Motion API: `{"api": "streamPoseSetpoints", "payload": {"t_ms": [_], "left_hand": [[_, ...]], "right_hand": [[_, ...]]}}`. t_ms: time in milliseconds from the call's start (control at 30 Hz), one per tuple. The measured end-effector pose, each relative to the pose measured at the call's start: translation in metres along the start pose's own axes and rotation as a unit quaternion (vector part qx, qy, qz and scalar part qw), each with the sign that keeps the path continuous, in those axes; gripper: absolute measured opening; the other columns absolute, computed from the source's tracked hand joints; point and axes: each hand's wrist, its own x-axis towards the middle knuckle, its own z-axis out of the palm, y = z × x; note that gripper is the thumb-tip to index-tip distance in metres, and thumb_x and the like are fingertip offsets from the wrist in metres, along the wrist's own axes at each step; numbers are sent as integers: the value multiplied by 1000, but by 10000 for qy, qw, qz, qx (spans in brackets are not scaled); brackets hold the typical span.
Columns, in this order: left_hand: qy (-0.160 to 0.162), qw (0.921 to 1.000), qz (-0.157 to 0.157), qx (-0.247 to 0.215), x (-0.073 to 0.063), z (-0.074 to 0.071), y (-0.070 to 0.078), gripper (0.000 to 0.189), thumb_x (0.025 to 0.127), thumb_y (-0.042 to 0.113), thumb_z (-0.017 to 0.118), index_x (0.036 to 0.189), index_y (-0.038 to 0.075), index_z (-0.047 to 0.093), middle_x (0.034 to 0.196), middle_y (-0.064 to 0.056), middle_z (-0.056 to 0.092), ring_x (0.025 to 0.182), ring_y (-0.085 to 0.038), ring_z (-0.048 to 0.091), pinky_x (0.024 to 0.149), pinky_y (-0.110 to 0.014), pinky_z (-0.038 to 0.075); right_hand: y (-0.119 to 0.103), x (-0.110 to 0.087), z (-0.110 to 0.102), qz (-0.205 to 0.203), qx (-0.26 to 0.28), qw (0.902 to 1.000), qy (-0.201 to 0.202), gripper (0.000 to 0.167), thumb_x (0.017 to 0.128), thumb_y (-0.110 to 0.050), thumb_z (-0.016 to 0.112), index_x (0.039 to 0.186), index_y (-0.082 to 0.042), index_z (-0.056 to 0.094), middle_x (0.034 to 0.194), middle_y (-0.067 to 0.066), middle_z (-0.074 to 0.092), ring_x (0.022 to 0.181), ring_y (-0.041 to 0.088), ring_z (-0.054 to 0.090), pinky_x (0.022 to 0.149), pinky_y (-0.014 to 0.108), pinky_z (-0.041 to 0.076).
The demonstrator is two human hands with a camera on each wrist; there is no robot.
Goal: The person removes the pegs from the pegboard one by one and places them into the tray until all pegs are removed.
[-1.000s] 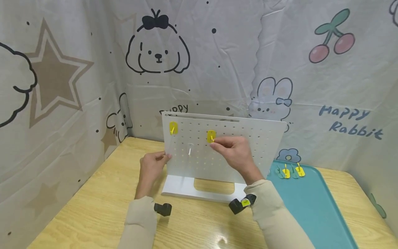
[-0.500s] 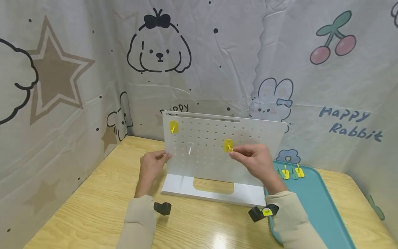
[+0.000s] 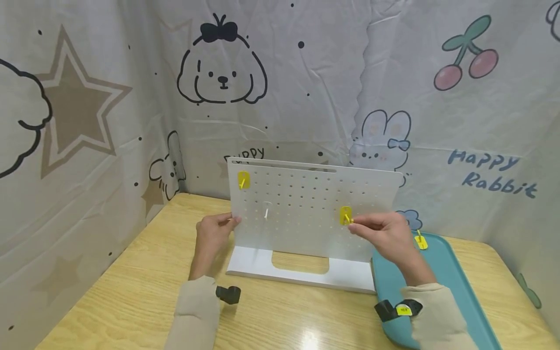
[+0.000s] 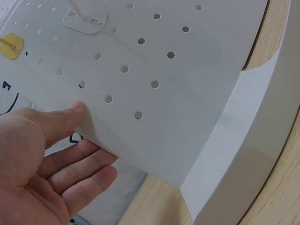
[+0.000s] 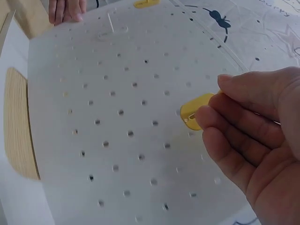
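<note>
A white pegboard [image 3: 302, 218] stands upright on its base on the table. My left hand [image 3: 214, 233] grips its left edge, thumb on the front face and fingers behind, as the left wrist view shows. Between thumb and fingertips my right hand [image 3: 387, 236] pinches the peg of a yellow pegboard hook [image 3: 345, 215], held in front of the board's right half. Whether its back plate touches the board, I cannot tell. Another yellow hook [image 3: 243, 180] hangs at the board's upper left. A white hook [image 4: 86, 21] sits below and right of that one.
To the right lies a teal tray [image 3: 455, 277], partly behind my right forearm. A yellow hook [image 3: 421, 241] is at its far edge; my right hand hides what lies beside it. A patterned curtain [image 3: 306, 97] encloses the wooden table [image 3: 131, 291].
My right hand has moved right and slightly down across the board with the yellow hook in its pinch. The left hand stays at the board's left edge.
</note>
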Motion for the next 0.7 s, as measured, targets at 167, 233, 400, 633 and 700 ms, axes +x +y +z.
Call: {"api": "streamPoseSetpoints", "payload": {"t_ms": [167,233,400,633,700], "left_hand": [[27,10000,36,-33,0,0,-1,34,95,30,72,119,6,73,109,-15,72,97,-31,68,72,-41,53],[31,10000,25,-42,0,1,-1,34,95,30,72,119,7,73,109,-15,72,95,-30,68,71,-39,52],[50,10000,-10,-59,0,1,-1,33,94,30,72,118,7,73,110,-15,72,94,-28,67,69,-37,50],[48,9999,-52,-85,-1,1,0,33,95,30,72,119,7,73,108,-14,73,97,-30,69,73,-41,53],[41,9999,-59,-97,-1,1,1,33,95,29,72,119,7,73,108,-14,73,94,-28,68,71,-40,52]], "right_hand": [[9,-11,-12,230,-82,9997,30,17,88,-14,80,98,-1,79,94,9,75,79,9,69,68,25,53],[13,-15,-16,259,-149,9995,57,17,88,-13,79,98,0,78,94,10,75,79,8,68,67,24,53],[24,-26,-25,256,-287,9991,178,14,87,-8,79,97,2,78,91,11,75,76,5,66,66,22,52],[35,-38,-42,734,-777,9941,174,23,89,-20,79,103,-1,78,98,11,74,85,8,65,71,26,52],[38,-39,-47,986,-898,9910,82,30,90,-26,78,106,-1,77,101,11,74,90,15,65,74,32,53]]}}
